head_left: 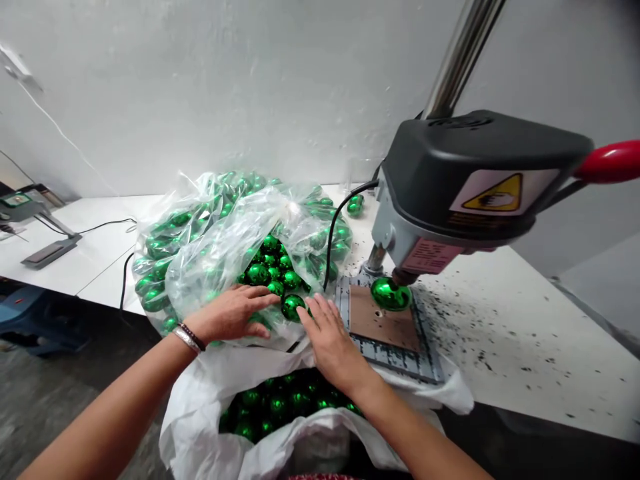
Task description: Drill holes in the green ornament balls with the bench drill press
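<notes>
While the white surface (505, 287) reaches from nine o'clock across to four, a drill press (470, 180) looms at two. A clear plastic bag (210, 260) of green baubles (257, 274) bulges at nine; a white sack (193, 407) holding more gapes at six. The left hand (233, 311) at eight and right hand (333, 347) at six are unclenched, fingers extended. Between them, at seven, sits one bauble (292, 308); whether either touches it, I cannot tell.
</notes>
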